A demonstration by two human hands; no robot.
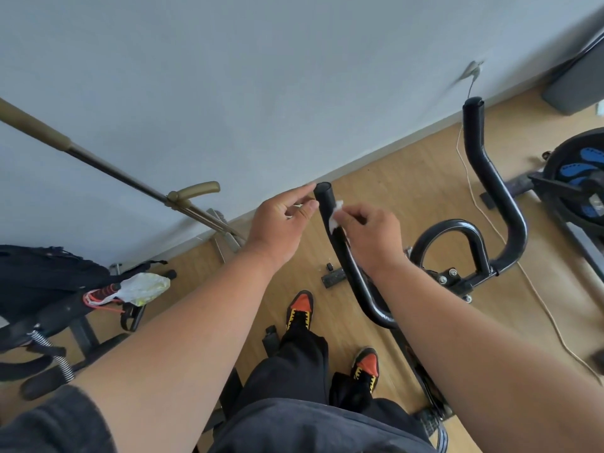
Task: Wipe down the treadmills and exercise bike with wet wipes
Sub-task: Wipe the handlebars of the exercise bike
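Observation:
The exercise bike's black handlebars fill the middle of the view. My right hand [372, 233] pinches a white wet wipe [335, 220] and presses it against the upper part of the left handlebar [327, 199]. My left hand [277, 223] is just left of that bar's capped end, with the index finger reaching to the tip and the thumb close to the bar; it holds nothing. The right handlebar [474, 132] rises further right, with a black centre loop [447, 230] between the two bars.
The bike's flywheel [581, 178] with blue marks sits at the far right. A thin cord [490, 223] runs across the wooden floor. A mop handle [98, 158] leans on the wall at left, above black gear with a plastic bag [143, 287]. My feet stand below the bars.

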